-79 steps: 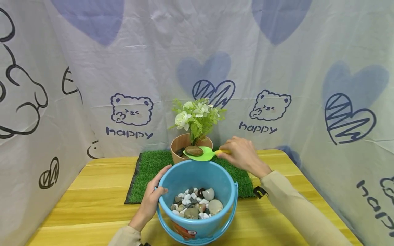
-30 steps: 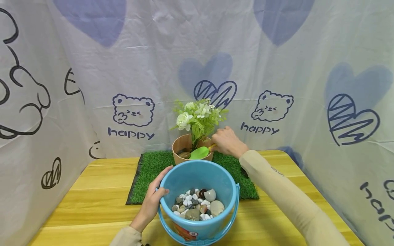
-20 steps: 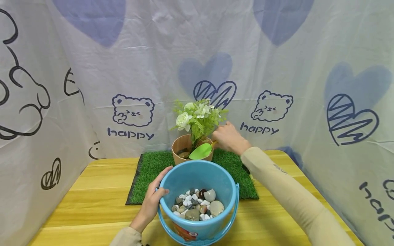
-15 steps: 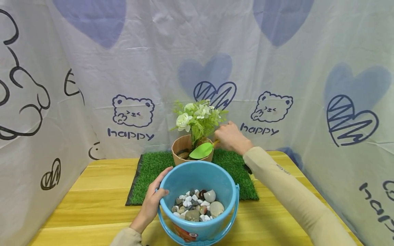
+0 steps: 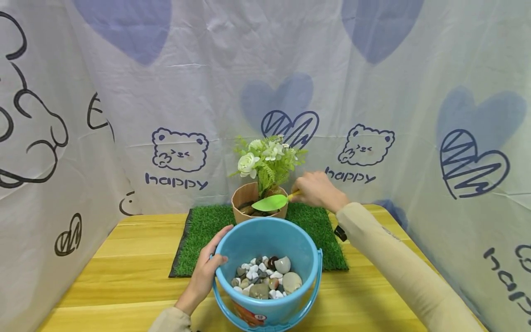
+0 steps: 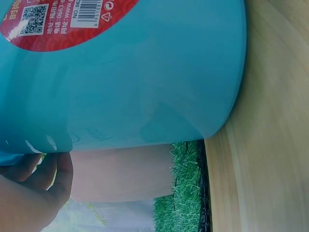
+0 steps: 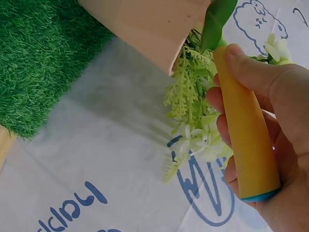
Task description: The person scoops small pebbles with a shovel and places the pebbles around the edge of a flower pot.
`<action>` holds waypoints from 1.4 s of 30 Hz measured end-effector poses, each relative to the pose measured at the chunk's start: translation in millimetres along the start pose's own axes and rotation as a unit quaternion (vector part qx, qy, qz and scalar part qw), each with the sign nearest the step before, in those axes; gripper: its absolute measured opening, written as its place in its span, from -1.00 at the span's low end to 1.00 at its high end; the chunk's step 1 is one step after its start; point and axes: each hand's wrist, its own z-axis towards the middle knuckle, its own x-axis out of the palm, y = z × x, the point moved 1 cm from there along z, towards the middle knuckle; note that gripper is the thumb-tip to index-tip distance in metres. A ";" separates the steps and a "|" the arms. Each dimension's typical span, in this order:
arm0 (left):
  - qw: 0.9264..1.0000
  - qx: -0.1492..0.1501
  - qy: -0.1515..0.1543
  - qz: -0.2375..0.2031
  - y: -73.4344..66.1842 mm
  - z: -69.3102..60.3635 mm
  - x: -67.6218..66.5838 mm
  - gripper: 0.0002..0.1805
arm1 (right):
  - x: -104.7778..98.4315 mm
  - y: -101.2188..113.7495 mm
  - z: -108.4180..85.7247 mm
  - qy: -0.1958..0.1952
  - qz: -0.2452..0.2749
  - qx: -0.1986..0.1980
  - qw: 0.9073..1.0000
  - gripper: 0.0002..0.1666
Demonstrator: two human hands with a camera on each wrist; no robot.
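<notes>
My left hand (image 5: 204,265) holds the rim of a light-blue bucket (image 5: 265,233), the thumb hooked over the inside edge. Grey, white and brown pebbles (image 5: 265,276) cover the bucket's bottom. In the right wrist view the fingers of my right hand (image 7: 285,106) curl round the yellow handle of a toy trowel (image 7: 248,135). Its green blade, tilted, shows no stone on it and hangs over a tan flowerpot (image 5: 238,215) behind the bucket. Brown and dark stones (image 5: 247,209) lie in the pot, partly hidden by the blade.
White flowers with green leaves (image 5: 265,159) rise from the pot. Pot stands on an artificial-grass mat (image 5: 203,235) on the wooden table (image 5: 124,267). A printed white cloth (image 5: 199,92) closes off the back and sides. The bucket's handle (image 5: 309,295) hangs down in front.
A brown stone that lay on the trowel blade has gone into the pot. The right hand dipped toward the pot, then drew slightly right with the trowel. The left hand keeps its hold.
</notes>
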 end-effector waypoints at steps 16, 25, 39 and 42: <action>1.000 0.006 0.002 -0.001 1.7 0.5 1.3 -0.23 | 21.5 10.4 -37.3 -0.075 0.026 -0.011 0.997 -0.59; 1.000 0.008 0.001 0.002 0.8 0.7 1.3 -0.23 | 26.7 26.7 -64.6 -0.140 0.038 -0.027 0.989 -0.71; 1.000 0.005 -0.002 0.005 0.4 -0.2 0.9 -0.23 | 28.2 36.4 -94.1 -0.178 0.059 -0.041 0.981 -0.73; 1.000 0.004 -0.002 0.005 1.0 -0.5 0.9 -0.23 | 26.8 38.9 -98.0 -0.179 0.061 -0.040 0.981 -0.73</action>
